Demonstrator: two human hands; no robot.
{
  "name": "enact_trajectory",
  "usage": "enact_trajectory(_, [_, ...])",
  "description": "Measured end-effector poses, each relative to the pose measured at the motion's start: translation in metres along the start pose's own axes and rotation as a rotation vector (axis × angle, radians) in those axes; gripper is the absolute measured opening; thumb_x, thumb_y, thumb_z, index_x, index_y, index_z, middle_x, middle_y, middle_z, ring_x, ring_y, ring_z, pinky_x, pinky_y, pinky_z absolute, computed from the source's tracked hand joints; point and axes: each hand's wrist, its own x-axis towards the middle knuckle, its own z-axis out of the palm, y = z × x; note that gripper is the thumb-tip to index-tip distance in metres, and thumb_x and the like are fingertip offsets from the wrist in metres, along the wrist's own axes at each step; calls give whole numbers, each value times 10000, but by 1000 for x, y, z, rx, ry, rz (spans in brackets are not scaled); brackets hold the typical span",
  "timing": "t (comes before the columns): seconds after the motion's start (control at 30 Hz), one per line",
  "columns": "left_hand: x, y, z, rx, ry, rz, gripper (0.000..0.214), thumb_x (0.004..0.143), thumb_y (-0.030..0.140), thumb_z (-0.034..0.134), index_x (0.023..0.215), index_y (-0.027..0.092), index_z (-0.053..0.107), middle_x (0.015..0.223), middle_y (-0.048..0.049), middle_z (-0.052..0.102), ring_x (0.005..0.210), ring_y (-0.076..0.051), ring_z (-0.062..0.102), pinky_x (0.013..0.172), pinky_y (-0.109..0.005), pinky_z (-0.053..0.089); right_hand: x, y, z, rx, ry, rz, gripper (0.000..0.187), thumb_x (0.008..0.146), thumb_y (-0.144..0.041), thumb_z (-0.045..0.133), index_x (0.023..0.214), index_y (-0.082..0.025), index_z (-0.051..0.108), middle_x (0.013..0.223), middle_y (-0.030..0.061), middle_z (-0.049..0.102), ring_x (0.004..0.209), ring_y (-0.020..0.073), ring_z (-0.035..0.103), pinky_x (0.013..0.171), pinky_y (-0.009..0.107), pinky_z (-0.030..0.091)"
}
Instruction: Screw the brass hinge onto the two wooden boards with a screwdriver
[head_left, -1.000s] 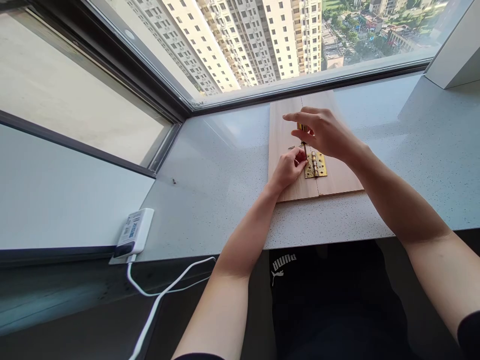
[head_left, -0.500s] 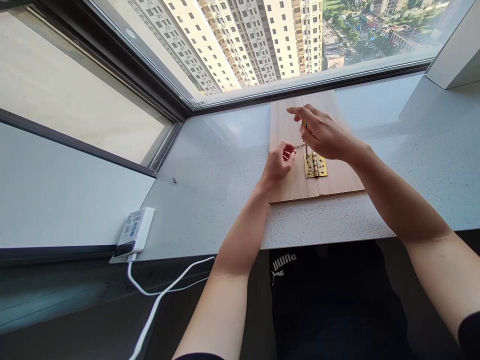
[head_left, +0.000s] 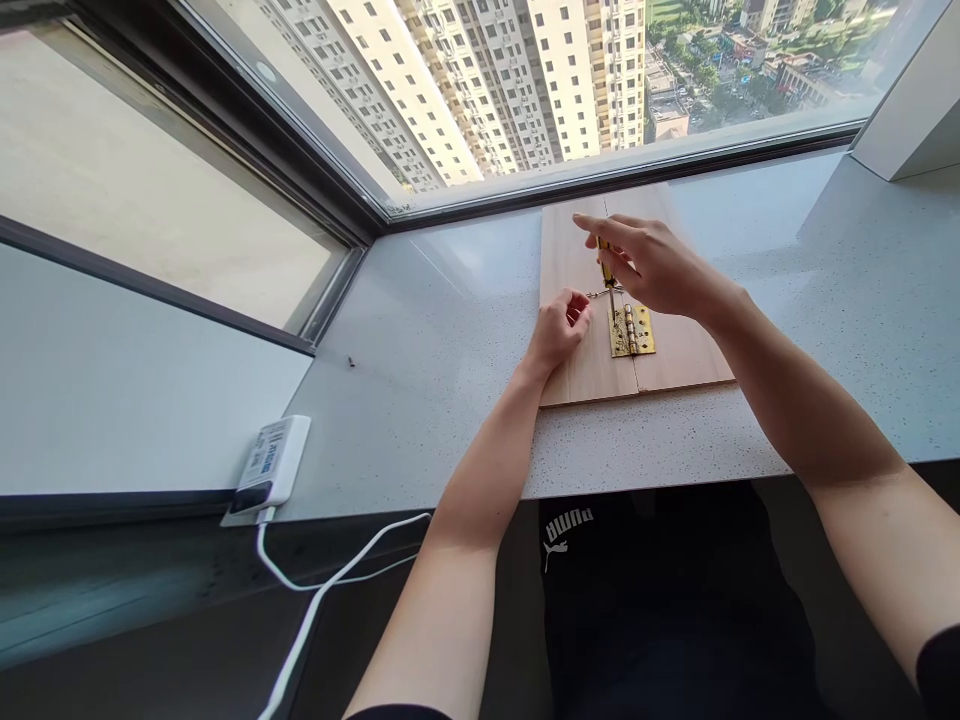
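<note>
2 hands in view, both the person's own. R hand [head_left: 660, 268] is over the boards, fingers wrapped round the yellow handle of 1 screwdriver [head_left: 606, 262], index finger stretched out past it, shaft pointing down onto 1 brass hinge [head_left: 631, 331]. L hand [head_left: 559, 332] is loosely curled, resting near the left board's edge; can't tell if it pinches anything. 1 thin metal bit [head_left: 604, 293] sits just beside its fingertips, above the hinge; too small to ID.

Hinge lies flat across the seam of 2 wood boards [head_left: 679, 345], which sit side by side on a speckled stone sill [head_left: 750, 440]. R hand hides part of the boards.

Also on sill: 1 small dark bit [head_left: 350, 361], well left of boards, and 1 white power bank [head_left: 270, 465] w/ 1 white cable [head_left: 322, 590] hanging off the edge. Window glass [head_left: 525, 170] runs along the back, tower blocks [head_left: 585, 80] outside.

Both forearms reach fwd from the body, R from far right, L angled up from below, hands close together.
</note>
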Motion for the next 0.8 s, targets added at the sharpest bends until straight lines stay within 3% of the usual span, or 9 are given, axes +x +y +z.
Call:
enact_trajectory(0.13, [0, 0, 0, 9, -3, 9, 51, 1054, 188, 710, 1059, 230, 683, 982, -61, 806, 827, -194, 717, 822, -358, 638, 1, 1, 2, -56, 33, 64, 641, 1114, -539, 709, 1721, -350, 628, 1337, 132, 791, 1194, 419, 689, 1006, 624, 596])
enact_trajectory(0.2, [0, 0, 0, 9, -5, 12, 44, 1055, 189, 701, 1056, 228, 680, 981, -61, 805, 821, -191, 711, 822, -358, 631, 1, -4, 6, -85, 78, 123, 547, 1135, -524, 659, 1652, -345, 677, 1302, 140, 788, 1152, 416, 688, 968, 608, 592])
enact_trajectory(0.27, [0, 0, 0, 7, -9, 14, 40, 1057, 190, 695, 1058, 226, 679, 992, -63, 808, 822, -189, 710, 825, -358, 628, 0, -12, 8, -91, 112, 149, 457, 1208, -448, 513, 1576, -269, 717, 1299, 150, 776, 1123, 359, 708, 972, 542, 576])
enact_trajectory(0.37, [0, 0, 0, 12, -15, 14, 38, 1059, 192, 698, 1065, 227, 682, 999, -62, 809, 825, -191, 712, 831, -358, 630, -1, -22, 6, -34, 102, 91, 473, 1244, -354, 392, 1520, -199, 745, 1359, 159, 769, 1140, 303, 727, 990, 483, 561])
enact_trajectory(0.5, [0, 1, 0, 20, -8, 15, 48, 1059, 181, 697, 1057, 227, 685, 989, -60, 805, 822, -191, 714, 830, -356, 631, 2, -17, 2, 54, 51, 21, 457, 1236, -332, 430, 1537, -242, 761, 1302, 122, 798, 1131, 287, 736, 1012, 494, 564])
enact_trajectory(0.63, [0, 2, -1, 27, -14, 1, 44, 1060, 183, 707, 1064, 225, 695, 990, -62, 805, 825, -191, 719, 811, -351, 631, 3, -2, 7, -23, 137, 78, 357, 1206, -475, 574, 1412, -289, 797, 1153, 102, 778, 1028, 301, 717, 960, 515, 578])
enact_trajectory(0.8, [0, 2, 0, 11, -13, -6, 47, 1059, 175, 708, 1062, 221, 698, 1011, -72, 815, 829, -191, 723, 810, -355, 635, -2, 0, 9, -115, 206, 146, 468, 1257, -523, 384, 1387, -259, 748, 1198, 143, 774, 1086, 329, 712, 982, 532, 583])
